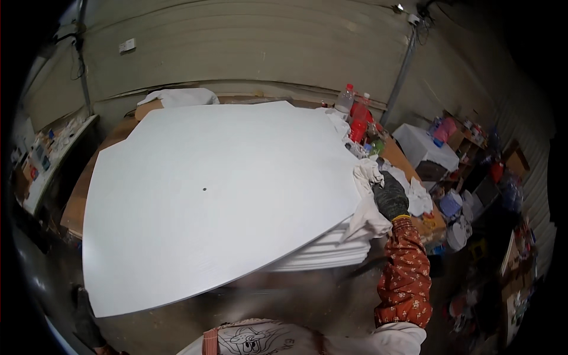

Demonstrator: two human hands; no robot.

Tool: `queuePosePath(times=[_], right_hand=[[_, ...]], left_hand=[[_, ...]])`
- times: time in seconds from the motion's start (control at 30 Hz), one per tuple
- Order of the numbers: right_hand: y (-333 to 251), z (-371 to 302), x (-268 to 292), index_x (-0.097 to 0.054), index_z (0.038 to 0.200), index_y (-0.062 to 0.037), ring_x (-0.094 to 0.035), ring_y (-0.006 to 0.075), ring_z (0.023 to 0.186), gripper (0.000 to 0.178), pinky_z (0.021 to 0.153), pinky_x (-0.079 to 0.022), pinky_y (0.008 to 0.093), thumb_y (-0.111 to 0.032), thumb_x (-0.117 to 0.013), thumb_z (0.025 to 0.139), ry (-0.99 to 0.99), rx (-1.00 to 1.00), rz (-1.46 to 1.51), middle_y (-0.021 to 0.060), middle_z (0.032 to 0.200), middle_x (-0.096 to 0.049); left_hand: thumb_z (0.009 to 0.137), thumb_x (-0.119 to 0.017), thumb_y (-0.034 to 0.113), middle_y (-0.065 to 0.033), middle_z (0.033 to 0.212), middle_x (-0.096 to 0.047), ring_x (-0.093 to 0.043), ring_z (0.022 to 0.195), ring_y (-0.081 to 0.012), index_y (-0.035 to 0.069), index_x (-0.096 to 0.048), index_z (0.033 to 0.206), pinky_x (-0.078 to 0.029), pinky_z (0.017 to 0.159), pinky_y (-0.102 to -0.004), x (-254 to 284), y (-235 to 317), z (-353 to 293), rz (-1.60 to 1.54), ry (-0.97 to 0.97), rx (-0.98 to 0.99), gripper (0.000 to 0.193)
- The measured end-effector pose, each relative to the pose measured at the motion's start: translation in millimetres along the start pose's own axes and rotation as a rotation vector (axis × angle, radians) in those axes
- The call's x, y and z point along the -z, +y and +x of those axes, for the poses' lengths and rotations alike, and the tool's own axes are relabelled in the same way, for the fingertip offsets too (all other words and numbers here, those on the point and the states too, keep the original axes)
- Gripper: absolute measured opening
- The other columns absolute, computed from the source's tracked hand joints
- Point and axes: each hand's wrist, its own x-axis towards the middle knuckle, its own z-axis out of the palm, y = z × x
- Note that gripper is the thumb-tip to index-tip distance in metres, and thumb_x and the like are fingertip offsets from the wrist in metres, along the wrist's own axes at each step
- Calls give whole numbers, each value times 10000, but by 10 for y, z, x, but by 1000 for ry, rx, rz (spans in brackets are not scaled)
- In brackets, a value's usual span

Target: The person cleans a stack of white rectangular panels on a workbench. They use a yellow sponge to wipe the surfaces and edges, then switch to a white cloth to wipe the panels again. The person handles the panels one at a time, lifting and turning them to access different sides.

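Observation:
A large white panel (219, 177) with a small dark spot lies over a stack of white panels (325, 251). On the right, my right hand (391, 195), in a dark glove, is closed on a crumpled off-white cloth (368, 204). The cloth hangs against the panel's right edge, beside the stack. Down at the panel's near left corner is my left hand (87, 319), also dark-gloved. It is dim there, and how its fingers are bent is hard to make out.
A brown table (127, 127) carries the panels. Plastic bottles (359, 121) and white rags (419, 198) crowd its right side. A cluttered bench (59, 157) stands at left. Buckets (457, 234) and a cloth-covered box (425, 148) stand at right. Behind is a pale wall (236, 47).

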Motion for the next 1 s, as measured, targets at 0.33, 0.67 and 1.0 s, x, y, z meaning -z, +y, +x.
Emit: queuePosePath(times=[0.33, 0.67, 1.0], right_hand=[[499, 472, -195, -414, 1283, -7, -562, 252, 1057, 563, 928, -436, 344, -152, -650, 792, -222, 218, 633, 128, 1159, -580], [547, -929, 380, -509, 1179, 37, -590, 293, 1011, 492, 888, -465, 368, -187, -668, 770, -168, 159, 644, 187, 1097, -600], [-244, -2138, 563, -503, 1174, 0, -635, 329, 898, 484, 766, -529, 397, -225, -701, 794, -3, 369, 590, 199, 1011, -621]], left_hand=[[932, -378, 225, -157, 1291, -522, -459, 1224, -342, 6, -578, 1196, -301, 1068, -482, -1918, 1312, -1209, 913, -102, -888, 397], [934, -293, 226, -112, 1276, -555, -465, 1229, -297, 31, -585, 1208, -293, 1078, -434, -1804, 1099, -889, 803, -125, -941, 445], [931, -502, 112, -161, 1312, -483, -366, 1296, -275, 16, -553, 1218, -355, 1052, -361, -2293, 354, -64, 66, 17, -584, 308]])
